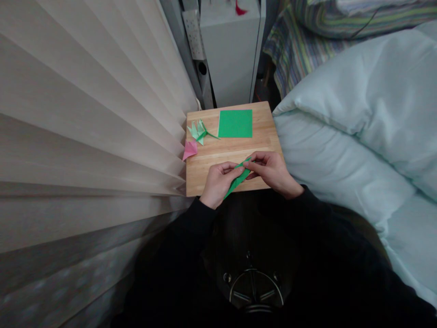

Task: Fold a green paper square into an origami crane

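A narrow folded strip of green paper (238,179) lies slanted over the near edge of a wooden board (218,155). My left hand (218,182) pinches its lower middle with curled fingers. My right hand (271,172) pinches its upper end with thumb and fingertips. Both wrists come out of black sleeves. Farther back on the board lie a flat green paper square (235,123), a light green folded flower with a thin stem (200,132), and a pink folded flower (190,149) at the board's left edge.
Beige pleated curtain (85,127) fills the left side and touches the board. Pale blue bedding (358,123) rises on the right. A white cabinet (230,50) and a power strip (193,34) stand behind the board. Striped fabric (307,36) lies at the top right.
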A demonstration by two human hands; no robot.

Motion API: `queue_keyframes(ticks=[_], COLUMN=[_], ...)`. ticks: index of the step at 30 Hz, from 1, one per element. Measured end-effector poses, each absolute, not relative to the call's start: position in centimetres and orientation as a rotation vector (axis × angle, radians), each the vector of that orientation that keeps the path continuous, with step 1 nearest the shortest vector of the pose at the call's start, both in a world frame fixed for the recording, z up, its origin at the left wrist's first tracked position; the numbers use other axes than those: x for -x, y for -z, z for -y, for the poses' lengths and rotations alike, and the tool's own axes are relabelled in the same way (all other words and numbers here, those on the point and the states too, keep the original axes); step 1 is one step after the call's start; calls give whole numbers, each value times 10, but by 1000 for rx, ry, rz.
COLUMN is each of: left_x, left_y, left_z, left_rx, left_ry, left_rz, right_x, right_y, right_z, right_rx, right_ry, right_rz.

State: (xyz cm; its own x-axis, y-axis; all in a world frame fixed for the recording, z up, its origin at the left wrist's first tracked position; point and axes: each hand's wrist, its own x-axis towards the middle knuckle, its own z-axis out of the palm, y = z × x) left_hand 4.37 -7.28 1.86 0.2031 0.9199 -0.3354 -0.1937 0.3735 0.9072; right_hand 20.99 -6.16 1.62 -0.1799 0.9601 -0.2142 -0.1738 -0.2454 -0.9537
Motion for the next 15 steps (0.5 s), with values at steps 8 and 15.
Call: queue_keyframes(ticks=[8, 15], left_x=[-44, -45], left_y=[-22, -21], left_z=[72, 74], left_rx=[-847, -759], left_ry=[-911, -873], left_rz=[-1102, -1055], right_x=[-207, -209], right_y=[-18, -15], right_z=[64, 61], right_rx=[1170, 1170], right_ry=[-1570, -1457], right_rz=[947, 975])
